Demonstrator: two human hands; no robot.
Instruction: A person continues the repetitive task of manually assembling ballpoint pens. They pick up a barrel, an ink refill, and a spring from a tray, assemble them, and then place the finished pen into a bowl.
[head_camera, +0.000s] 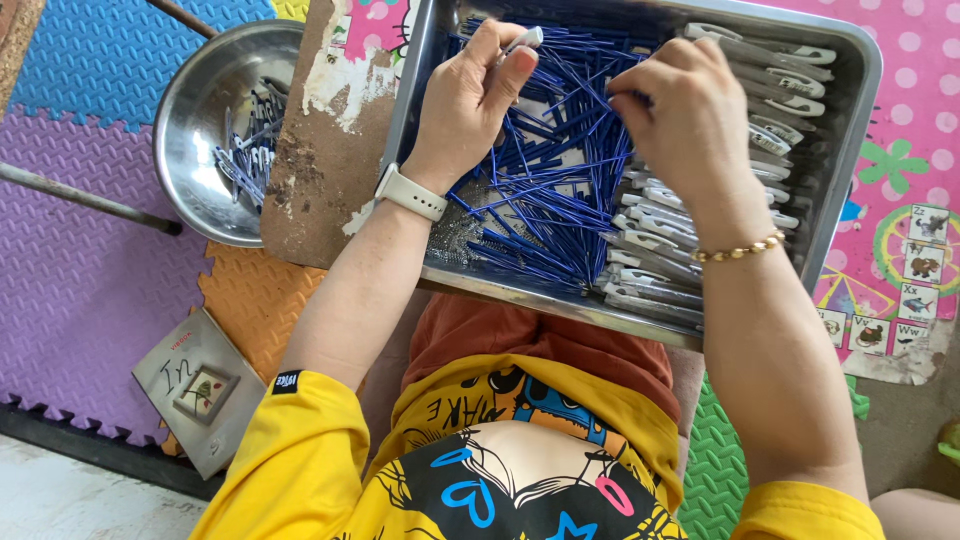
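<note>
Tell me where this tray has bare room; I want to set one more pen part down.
Bare metal shows in the tray only at its near-left corner, below the left hand. Blue refills crowd the middle, grey pen barrels the right side.

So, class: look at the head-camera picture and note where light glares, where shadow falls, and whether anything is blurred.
Head view: even daylight; soft glare on the round steel bowl and the tray rim; faint shadow under the left hand and right hand across the blue refills; focus sharp, with no obvious motion blur.
</note>
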